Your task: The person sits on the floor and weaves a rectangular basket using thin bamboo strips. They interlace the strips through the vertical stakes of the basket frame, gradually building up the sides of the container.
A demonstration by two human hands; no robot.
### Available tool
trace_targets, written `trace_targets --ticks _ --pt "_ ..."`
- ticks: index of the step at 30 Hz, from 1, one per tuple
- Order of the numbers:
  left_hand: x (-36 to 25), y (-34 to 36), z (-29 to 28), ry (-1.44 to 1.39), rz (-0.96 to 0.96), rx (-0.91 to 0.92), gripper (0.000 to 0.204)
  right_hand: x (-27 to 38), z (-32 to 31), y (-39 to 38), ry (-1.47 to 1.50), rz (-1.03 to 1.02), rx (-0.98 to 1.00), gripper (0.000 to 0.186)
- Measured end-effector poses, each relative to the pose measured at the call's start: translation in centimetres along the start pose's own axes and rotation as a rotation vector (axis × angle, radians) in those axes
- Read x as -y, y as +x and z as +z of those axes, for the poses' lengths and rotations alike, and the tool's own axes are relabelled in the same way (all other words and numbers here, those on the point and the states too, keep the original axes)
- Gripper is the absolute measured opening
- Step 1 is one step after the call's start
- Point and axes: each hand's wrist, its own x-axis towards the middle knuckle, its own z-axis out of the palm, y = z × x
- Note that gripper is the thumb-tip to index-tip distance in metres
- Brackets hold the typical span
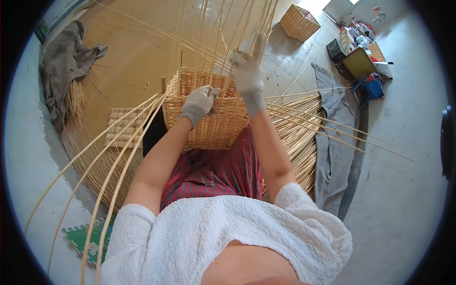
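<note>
A half-woven wicker basket [216,126] sits on my lap, with tall pale rods [216,33] rising from its walls. My left hand [200,100], in a light grey glove, is closed on the basket's near rim, thumb and fingers pinching the rods there. My right hand [247,71], gloved alike and somewhat blurred, is raised above the right corner. Its fingers are closed around an upright wicker rod. Other long rods [124,156] run out sideways from the rim, to the left past my arm and to the right.
A bundle of wicker rods [297,137] and a grey cloth [332,142] lie on my right. To the left are a flat woven panel [126,127] and another grey cloth [69,69] over rods. A finished-looking basket [299,23] stands farther off, near a cluttered low table [375,54].
</note>
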Motion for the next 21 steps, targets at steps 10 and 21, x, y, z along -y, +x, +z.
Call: trace_targets --ticks 10,21 --pt "-2.5 -3.6 2.2 0.254 0.644 -0.615 0.037 -8.0 -9.4 -9.8 0.558 0.305 -0.304 0.016" --pt "-4.6 0.8 8.9 0.431 0.257 -0.060 0.044 -8.5 -9.6 4.7 0.235 -0.118 -0.029 0.025"
